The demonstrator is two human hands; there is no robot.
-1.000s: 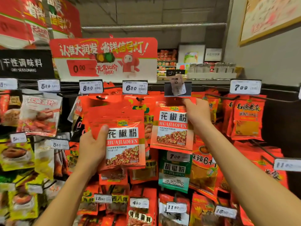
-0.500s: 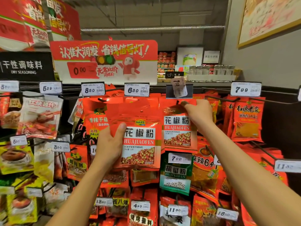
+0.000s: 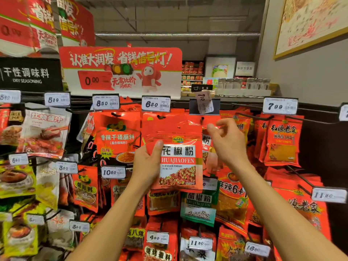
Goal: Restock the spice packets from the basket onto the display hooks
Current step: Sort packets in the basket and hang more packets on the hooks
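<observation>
Now left hand (image 3: 148, 162) grips the packet stack's (image 3: 178, 157) left edge; right hand (image 3: 228, 146) hovers beside, fingers loosely curled.

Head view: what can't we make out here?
- Basket: not in the head view at all; out of frame.
- Hook for the huajiaofen packet: covered by the packet top and the right hand.
- Right hand fingers: motion-blurred, so a pinch on the packet top cannot be confirmed.
- How many packets the left hand grips: only the front one shows.
- Tilted price tag: reads about 7.00; small print illegible.
</observation>
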